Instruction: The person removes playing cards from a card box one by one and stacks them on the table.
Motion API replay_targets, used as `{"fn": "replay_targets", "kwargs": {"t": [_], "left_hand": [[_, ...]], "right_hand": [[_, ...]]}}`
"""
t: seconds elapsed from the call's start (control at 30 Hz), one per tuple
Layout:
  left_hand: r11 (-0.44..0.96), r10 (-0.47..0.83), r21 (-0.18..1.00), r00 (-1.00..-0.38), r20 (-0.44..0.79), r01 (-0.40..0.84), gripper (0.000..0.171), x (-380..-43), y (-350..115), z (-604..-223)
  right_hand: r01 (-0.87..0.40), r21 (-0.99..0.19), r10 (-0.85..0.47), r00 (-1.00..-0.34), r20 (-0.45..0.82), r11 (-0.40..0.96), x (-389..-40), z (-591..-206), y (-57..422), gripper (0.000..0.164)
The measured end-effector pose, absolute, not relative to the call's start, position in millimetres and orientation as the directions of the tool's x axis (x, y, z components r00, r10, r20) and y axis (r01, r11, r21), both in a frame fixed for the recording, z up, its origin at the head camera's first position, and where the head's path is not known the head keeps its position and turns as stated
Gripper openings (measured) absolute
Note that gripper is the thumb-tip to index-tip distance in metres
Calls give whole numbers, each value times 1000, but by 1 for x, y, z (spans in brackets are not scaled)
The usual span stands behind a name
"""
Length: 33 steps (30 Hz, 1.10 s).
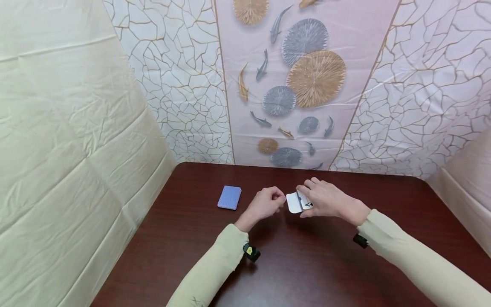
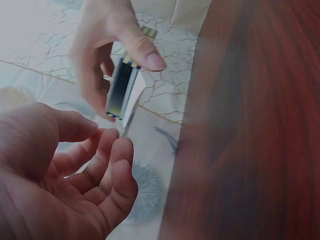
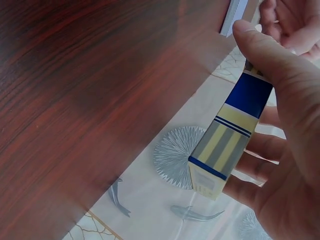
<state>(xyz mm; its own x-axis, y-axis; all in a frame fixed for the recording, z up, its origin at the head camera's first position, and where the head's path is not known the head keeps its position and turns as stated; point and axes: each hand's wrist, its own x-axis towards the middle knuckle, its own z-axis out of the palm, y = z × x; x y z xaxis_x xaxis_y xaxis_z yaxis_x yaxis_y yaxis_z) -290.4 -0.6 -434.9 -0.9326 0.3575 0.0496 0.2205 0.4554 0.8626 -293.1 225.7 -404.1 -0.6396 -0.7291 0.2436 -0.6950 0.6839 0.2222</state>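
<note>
My right hand (image 1: 326, 198) grips a small card box (image 3: 225, 135), thumb on one narrow side and fingers on the other. The box is cream with blue bands and grey stripes. Its white flap (image 1: 293, 203) stands folded out toward my left hand (image 1: 266, 202). In the left wrist view, the box's open end (image 2: 121, 87) looks dark inside. My left hand is just beside the flap, fingers loosely curled, thumb tip close to the index finger, with nothing seen between them. Whether it touches the flap, I cannot tell. A deck of blue-backed playing cards (image 1: 229, 197) lies to its left.
The dark red-brown wooden table (image 1: 184, 256) has rounded far corners. Behind it hangs a patterned cloth (image 1: 284, 115) with fish and round shapes, and a cream cloth (image 1: 76, 149) hangs along the left. Each wrist wears a small black camera (image 1: 251, 252).
</note>
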Motion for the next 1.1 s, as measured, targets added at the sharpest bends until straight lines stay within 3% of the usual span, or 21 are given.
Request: {"fn": "replay_targets", "kwargs": {"t": [0.37,0.7,1.1], "left_hand": [[413,312,897,-950,24,158,9,-285,23,-436],[504,255,857,-966,-31,106,15,-285,39,-443],[486,265,873,-959,-102,42,21,-283,48,-442]], "right_hand": [[-688,208,-718,-651,246,695,-292,-406,229,81],[-681,198,-707,-658,257,705,-291,-408,232,81],[-667,185,-688,-662,298,722,-289,-410,235,81]]}}
